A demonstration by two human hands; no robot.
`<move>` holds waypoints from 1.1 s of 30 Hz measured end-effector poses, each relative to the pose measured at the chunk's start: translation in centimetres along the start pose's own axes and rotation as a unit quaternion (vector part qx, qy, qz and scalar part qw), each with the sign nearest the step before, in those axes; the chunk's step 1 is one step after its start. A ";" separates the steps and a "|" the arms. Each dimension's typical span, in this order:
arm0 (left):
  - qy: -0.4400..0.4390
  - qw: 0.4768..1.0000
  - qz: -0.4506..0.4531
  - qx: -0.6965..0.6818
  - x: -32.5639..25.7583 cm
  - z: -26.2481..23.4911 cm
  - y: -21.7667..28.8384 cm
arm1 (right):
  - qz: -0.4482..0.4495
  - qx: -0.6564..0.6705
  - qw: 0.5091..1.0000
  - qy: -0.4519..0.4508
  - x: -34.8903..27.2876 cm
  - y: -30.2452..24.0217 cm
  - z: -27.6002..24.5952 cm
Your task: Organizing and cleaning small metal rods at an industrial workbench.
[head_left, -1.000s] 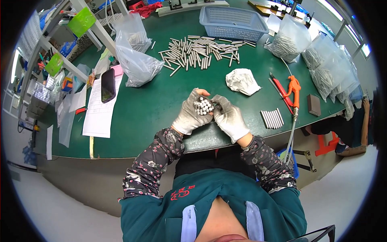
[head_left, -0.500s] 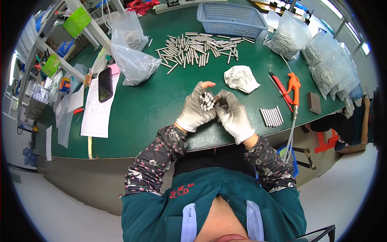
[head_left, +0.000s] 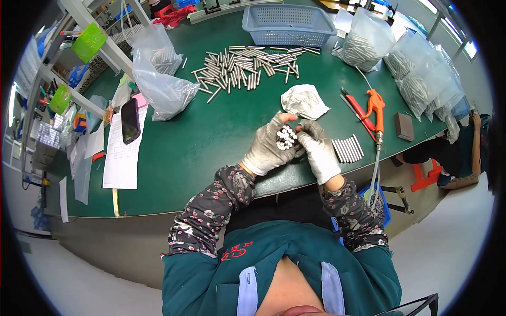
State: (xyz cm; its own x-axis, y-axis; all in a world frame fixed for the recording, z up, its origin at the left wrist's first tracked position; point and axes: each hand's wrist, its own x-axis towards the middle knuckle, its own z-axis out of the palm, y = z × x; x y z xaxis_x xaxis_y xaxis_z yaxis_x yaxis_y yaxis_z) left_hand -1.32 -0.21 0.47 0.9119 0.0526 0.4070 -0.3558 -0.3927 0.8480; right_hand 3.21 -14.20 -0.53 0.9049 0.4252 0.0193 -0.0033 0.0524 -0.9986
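In front of me is the green table (head_left: pixel 211 137), and on its far part a big loose heap of metal rods (head_left: pixel 245 66) lies spread below the blue basket (head_left: pixel 289 23); I judge that this heap is the larger part of the work that remains, because the rods there point in many directions and are not gathered. Clear bags with rods (head_left: pixel 421 58) stand at the right side and two more bags (head_left: pixel 161 87) at the left, but I cannot tell if they are finished or waiting. Just right of my hands a small row of rods (head_left: pixel 348 149) lies neatly side by side at the table edge, so a small part seems already done. Beyond it are the orange air gun (head_left: pixel 375 105) and a crumpled white cloth (head_left: pixel 304 101). My left hand (head_left: pixel 269 150), in a grey glove, is closed around a bundle of rods (head_left: pixel 285 138), which is above the near edge of the table, with the round ends turned up to me; the fingers wrap it firmly and the thumb (head_left: pixel 287 117) lies over the top. My right hand (head_left: pixel 319 150) is half closed, its fingertips (head_left: pixel 304 126) touching the side of the same bundle, as if to press the ends even. Whether any rod is loose inside the grip, I cannot tell.
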 end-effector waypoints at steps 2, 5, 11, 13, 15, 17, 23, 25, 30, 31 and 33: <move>-0.001 1.000 0.024 0.008 0.4 0.7 -0.3 | 0.001 0.003 1.000 0.017 0.2 0.1 -0.3; -0.005 0.999 0.044 0.014 0.7 2.1 -0.7 | 0.013 -0.001 0.999 0.045 0.1 0.3 -1.1; -0.024 0.999 0.028 -0.024 -0.1 2.2 -1.6 | 0.061 -0.033 0.996 0.057 -1.0 0.0 -0.8; -0.034 0.997 -0.010 -0.064 -0.1 1.9 -2.0 | 0.061 -0.032 0.996 0.049 -0.4 0.0 -0.5; -0.062 0.994 -0.053 -0.076 -0.3 1.4 -2.2 | 0.061 -0.029 0.997 0.048 -0.5 -0.1 -0.2; -0.071 0.993 -0.043 -0.086 -0.2 0.6 -2.3 | 0.084 0.049 0.995 0.025 -0.4 -0.2 0.1; -0.063 0.991 -0.049 -0.112 -0.1 1.2 -2.4 | 0.011 -0.034 0.998 0.048 -0.1 0.4 0.2; -0.054 0.993 -0.040 -0.093 -0.2 1.2 -2.1 | 0.003 -0.057 0.996 0.072 0.0 0.8 0.2; -0.015 0.999 -0.010 -0.039 -0.2 1.5 -1.7 | -0.009 -0.111 0.991 0.079 0.1 0.7 0.2; -0.014 0.998 -0.019 -0.057 -0.1 1.5 -1.8 | 0.003 -0.058 0.996 0.061 0.1 0.9 0.0; -0.006 0.994 -0.049 -0.093 0.0 1.4 -1.5 | 0.045 0.006 0.998 0.052 0.1 1.1 -0.5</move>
State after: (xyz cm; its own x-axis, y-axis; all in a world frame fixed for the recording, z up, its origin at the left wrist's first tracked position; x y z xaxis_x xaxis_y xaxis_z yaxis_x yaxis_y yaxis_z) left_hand -0.52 -0.87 -1.29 0.9459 0.0712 0.3165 -0.2961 -0.2094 0.9319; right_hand 3.50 -14.56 -1.66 0.9399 0.3327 -0.0771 -0.0921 0.0295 -0.9953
